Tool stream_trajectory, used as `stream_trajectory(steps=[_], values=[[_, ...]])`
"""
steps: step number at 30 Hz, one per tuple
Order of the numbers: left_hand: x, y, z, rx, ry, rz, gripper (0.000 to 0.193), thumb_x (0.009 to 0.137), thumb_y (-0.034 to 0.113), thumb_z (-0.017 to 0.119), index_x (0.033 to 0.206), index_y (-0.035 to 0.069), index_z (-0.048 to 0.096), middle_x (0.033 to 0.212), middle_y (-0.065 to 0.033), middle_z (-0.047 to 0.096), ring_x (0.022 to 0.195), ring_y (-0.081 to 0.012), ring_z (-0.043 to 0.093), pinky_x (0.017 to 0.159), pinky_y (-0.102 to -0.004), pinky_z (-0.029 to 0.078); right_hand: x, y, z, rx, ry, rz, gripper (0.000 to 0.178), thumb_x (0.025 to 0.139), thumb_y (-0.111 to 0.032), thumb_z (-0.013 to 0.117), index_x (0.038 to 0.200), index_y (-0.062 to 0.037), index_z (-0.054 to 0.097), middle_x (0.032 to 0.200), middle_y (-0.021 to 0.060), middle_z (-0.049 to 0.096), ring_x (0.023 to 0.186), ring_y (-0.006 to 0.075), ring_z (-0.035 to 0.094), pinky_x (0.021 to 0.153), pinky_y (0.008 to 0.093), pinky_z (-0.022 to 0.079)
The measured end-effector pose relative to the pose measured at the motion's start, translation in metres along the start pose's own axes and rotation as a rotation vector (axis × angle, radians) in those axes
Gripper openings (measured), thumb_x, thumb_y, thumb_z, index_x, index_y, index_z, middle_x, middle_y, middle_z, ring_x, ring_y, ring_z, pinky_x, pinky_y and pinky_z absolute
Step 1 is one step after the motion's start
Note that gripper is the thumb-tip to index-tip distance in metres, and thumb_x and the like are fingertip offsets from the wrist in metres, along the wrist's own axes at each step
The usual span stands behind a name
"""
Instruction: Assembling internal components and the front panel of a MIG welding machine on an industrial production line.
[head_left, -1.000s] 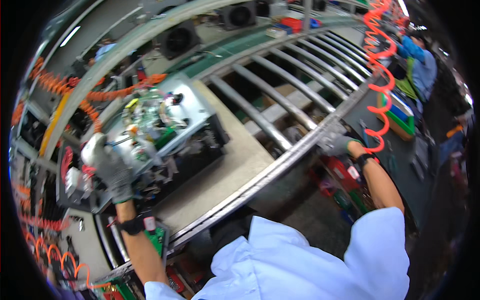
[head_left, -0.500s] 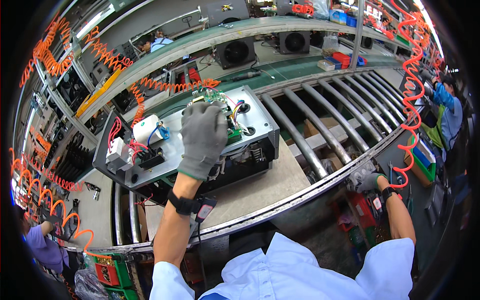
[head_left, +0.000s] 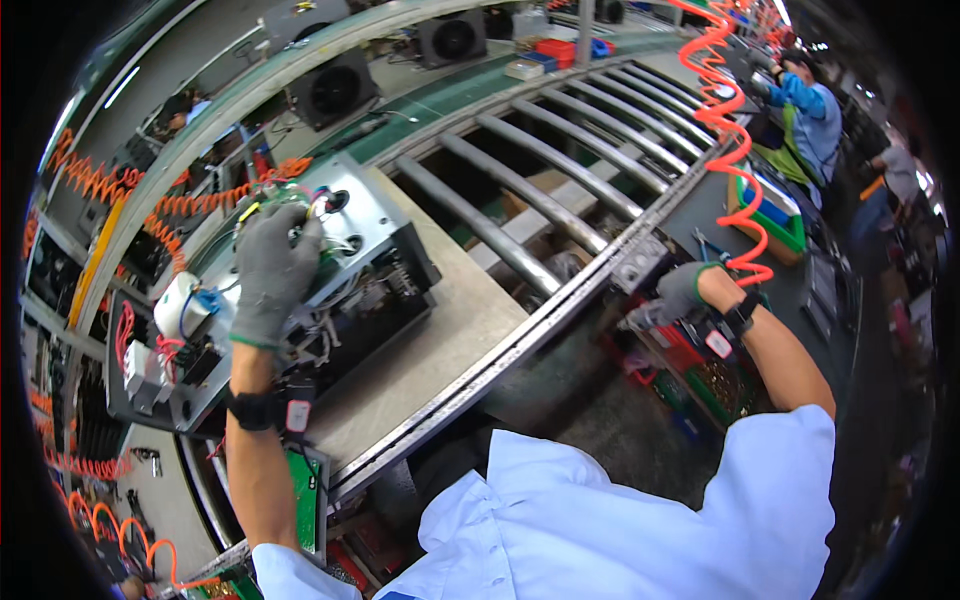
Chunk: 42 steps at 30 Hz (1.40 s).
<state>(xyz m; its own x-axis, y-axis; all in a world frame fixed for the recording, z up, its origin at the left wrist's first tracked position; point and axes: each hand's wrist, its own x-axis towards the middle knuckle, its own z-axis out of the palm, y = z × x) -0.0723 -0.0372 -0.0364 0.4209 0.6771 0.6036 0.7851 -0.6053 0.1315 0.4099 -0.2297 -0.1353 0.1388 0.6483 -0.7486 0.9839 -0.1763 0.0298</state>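
Note:
My left hand (head_left: 275,260), in a grey work glove, rests on a green circuit board (head_left: 332,266) with its fingers bent over it; the fingertips are partly hidden. The board sits on the metal top of a dark appliance chassis (head_left: 385,315). On the same top are a white cylindrical part (head_left: 180,305), a white block (head_left: 145,375) and red, blue and yellow wires. My right hand (head_left: 678,298), also gloved, is low at the right beside a grey socket box (head_left: 637,265) on the conveyor edge. Its fingers are drawn together above the parts bins; anything inside them is hidden.
Metal rollers (head_left: 500,180) run off to the far right. Red bins (head_left: 675,345) of small parts stand below the conveyor edge. A coiled orange air hose (head_left: 745,140) hangs at the right, near a green tray (head_left: 790,225). A co-worker (head_left: 805,115) is at the far right.
The view has turned right, so the chassis sits farther left. My left hand stays on the board. My right hand has shifted from the socket box toward the bins, nearer to me.

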Motion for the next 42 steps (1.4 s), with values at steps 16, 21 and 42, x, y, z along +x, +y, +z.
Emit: stream_trajectory(steps=[16,21,42], values=[[-0.006,0.011,0.006,0.066,0.073,0.069,0.022,0.093,0.017,0.059,0.107,0.001,0.064,0.103,-0.0189,0.065,0.098,-0.0387,0.059,0.088,-0.0463,0.044,0.097,0.018,-0.005,-0.333,0.258,-0.272,0.051,0.073,-0.053,0.067,0.097,-0.0088,0.074,0.099,0.0125,0.073,0.092,0.0293,0.067,0.083,0.0405,0.053],[-0.005,0.012,0.007,0.029,0.015,0.043,0.02,0.093,0.014,0.057,0.105,0.0,0.063,0.102,-0.0197,0.064,0.099,-0.0384,0.058,0.09,-0.0454,0.043,0.068,-0.022,0.035,-0.175,0.764,0.022,0.025,0.08,-0.029,0.063,0.085,-0.0065,0.073,0.093,0.0148,0.072,0.086,0.0315,0.07,0.074,0.0443,0.055],[0.014,0.005,-0.005,-0.321,-0.131,-0.245,0.022,0.085,0.017,0.062,0.093,-0.003,0.065,0.083,-0.0149,0.065,0.077,-0.025,0.062,0.074,-0.0377,0.047,0.062,0.193,0.06,0.489,0.907,0.233,0.049,0.084,-0.043,0.066,0.118,-0.0075,0.067,0.115,0.0193,0.069,0.094,0.0361,0.068,0.081,0.0474,0.053]])
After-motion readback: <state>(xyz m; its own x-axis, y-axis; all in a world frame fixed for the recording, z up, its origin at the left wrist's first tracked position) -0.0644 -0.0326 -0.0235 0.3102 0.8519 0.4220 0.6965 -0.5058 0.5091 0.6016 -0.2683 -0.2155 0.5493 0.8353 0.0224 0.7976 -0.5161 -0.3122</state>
